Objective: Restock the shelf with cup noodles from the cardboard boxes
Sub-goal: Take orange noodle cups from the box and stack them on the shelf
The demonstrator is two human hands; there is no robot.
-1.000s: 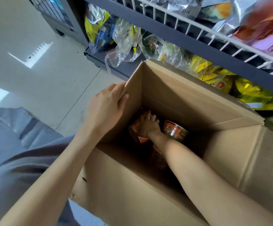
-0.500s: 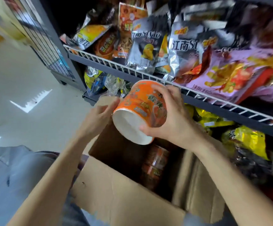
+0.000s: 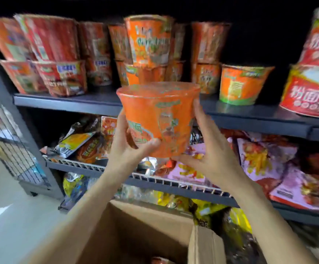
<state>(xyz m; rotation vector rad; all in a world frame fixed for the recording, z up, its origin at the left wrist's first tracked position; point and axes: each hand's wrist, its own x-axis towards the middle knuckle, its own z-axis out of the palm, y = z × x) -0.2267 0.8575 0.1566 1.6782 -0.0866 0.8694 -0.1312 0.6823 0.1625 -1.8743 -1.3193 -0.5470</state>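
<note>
An orange cup of noodles [image 3: 160, 119] stands upright in the air, lid up, just in front of the dark upper shelf [image 3: 67, 101]. My left hand [image 3: 128, 149] grips its lower left side and my right hand [image 3: 210, 149] cups its right side and base. On the shelf behind it stand stacked orange cups [image 3: 147, 44], with a single orange cup [image 3: 242, 82] to the right. The open cardboard box [image 3: 136, 231] sits below my arms, and the top of another cup [image 3: 160, 261] shows inside it.
Red noodle bowls [image 3: 59, 77] fill the shelf's left end and big red tubs [image 3: 311, 88] the right. A wire-fronted shelf [image 3: 174, 182] below holds snack bags. A wire rack [image 3: 12, 149] stands at the left over pale floor [image 3: 12, 216].
My right hand pulled a cup out of the box and lifted it to shelf height. My left hand left the box flap and joined on the cup. The view tilted upward.
</note>
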